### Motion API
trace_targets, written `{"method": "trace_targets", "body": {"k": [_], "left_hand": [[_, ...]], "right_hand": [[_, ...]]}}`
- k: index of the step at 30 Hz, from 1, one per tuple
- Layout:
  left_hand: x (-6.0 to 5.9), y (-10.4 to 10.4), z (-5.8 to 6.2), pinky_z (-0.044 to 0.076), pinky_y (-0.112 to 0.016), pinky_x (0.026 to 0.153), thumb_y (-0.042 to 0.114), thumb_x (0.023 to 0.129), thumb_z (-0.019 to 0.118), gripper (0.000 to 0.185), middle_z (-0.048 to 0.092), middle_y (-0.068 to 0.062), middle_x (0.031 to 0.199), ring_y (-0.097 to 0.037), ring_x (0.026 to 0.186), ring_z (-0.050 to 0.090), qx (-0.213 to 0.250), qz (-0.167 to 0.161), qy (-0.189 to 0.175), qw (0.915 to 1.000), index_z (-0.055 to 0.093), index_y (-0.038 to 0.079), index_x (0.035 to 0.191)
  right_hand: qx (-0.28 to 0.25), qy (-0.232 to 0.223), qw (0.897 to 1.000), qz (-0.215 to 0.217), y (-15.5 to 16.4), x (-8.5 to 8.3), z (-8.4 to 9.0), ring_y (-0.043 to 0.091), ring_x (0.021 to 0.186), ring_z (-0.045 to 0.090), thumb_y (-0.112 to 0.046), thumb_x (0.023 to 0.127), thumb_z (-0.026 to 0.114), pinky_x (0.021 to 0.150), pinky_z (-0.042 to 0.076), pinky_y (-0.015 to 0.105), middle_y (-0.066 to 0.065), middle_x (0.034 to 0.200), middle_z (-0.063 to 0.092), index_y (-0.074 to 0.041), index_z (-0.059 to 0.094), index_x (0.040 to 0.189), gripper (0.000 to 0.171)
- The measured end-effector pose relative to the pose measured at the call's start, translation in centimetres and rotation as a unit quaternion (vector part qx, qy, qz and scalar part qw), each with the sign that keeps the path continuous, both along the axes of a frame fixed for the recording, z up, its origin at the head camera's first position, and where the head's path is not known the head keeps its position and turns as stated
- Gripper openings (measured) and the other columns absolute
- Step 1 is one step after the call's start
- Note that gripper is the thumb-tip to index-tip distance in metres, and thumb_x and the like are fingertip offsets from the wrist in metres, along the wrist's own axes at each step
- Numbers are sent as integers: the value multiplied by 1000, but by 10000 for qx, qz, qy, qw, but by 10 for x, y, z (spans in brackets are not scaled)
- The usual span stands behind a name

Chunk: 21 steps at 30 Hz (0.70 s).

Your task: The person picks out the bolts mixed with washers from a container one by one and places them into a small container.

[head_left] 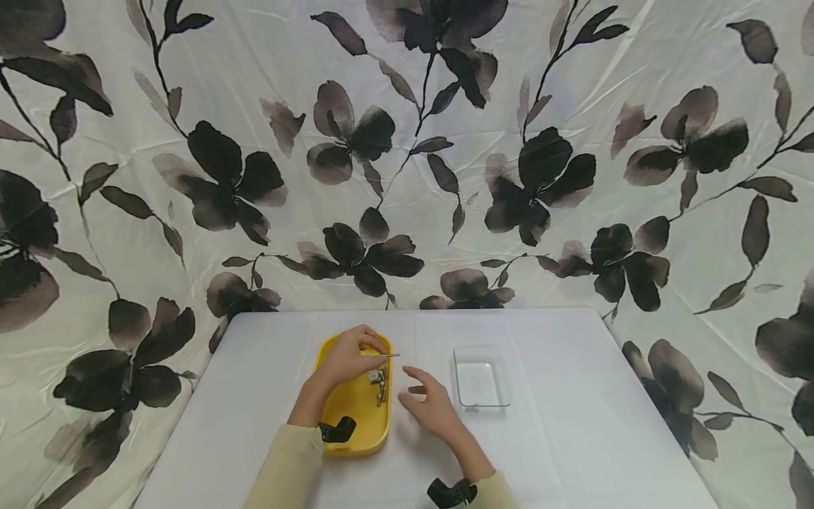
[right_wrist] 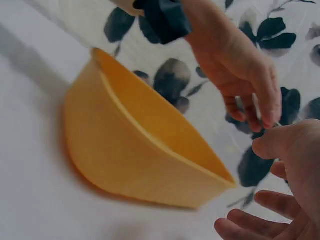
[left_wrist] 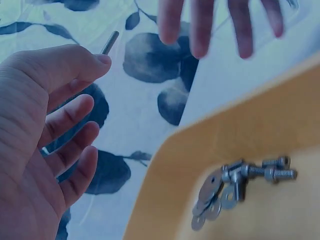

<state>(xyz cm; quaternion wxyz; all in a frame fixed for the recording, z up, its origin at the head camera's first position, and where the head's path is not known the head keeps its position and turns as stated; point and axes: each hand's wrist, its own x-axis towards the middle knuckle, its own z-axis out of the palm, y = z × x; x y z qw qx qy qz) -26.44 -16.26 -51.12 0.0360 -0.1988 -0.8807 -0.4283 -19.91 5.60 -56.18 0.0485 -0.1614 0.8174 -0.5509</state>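
A yellow tray (head_left: 356,431) lies on the white table (head_left: 254,396), holding a small heap of metal bolts and washers (head_left: 379,380) (left_wrist: 235,187). My left hand (head_left: 351,353) hovers over the tray's far end and pinches a thin metal rod (head_left: 389,355) (left_wrist: 110,42) between thumb and fingertip. My right hand (head_left: 429,403) floats just right of the tray, fingers spread and relaxed, holding nothing. In the right wrist view the tray's outer wall (right_wrist: 135,150) fills the middle, with the left hand (right_wrist: 245,85) above it.
A clear plastic container (head_left: 482,378) stands on the table to the right of my right hand. A floral black-and-white cloth (head_left: 407,155) hangs behind and around the table. Black straps sit on both wrists.
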Motion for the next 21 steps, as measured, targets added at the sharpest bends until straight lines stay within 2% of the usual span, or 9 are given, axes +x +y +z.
{"method": "trace_targets", "body": {"k": [6,9,12,16,21], "left_hand": [[-6,19,-3,50,-40,85,18,80,81,9,61,11,90,-19,91,58,6,1,-205,9998,74,24,79],[-8,26,-4,50,-40,86,18,80,80,8,62,10,88,-24,93,59,58,-15,-329,9994,74,23,80],[-11,34,-5,51,-40,85,18,80,80,7,62,10,88,-23,93,59,79,-75,-262,9996,75,22,79],[-16,44,-8,51,-38,84,19,80,80,7,62,11,89,-20,94,59,100,-105,-296,9995,74,23,79],[-15,58,-11,51,-43,84,20,82,78,4,63,7,92,-33,100,58,298,-169,-425,9985,75,20,80]], "right_hand": [[481,359,9973,-433,35,-16,17,31,111,61,-19,95,63,84,53,43,10,138,52,-13,54,136,43],[612,450,9953,-597,52,-20,26,31,111,60,-16,94,63,85,52,43,11,136,54,-12,56,134,40],[660,546,9932,-792,70,-25,33,31,112,60,-13,93,64,86,52,42,11,134,56,-10,58,131,39],[725,618,9896,-1077,92,-31,34,32,113,59,-12,92,65,87,52,41,11,131,58,-8,60,129,37],[884,691,9848,-1329,117,-35,30,33,117,57,-14,93,65,89,51,42,13,130,59,-8,62,127,35]]}}
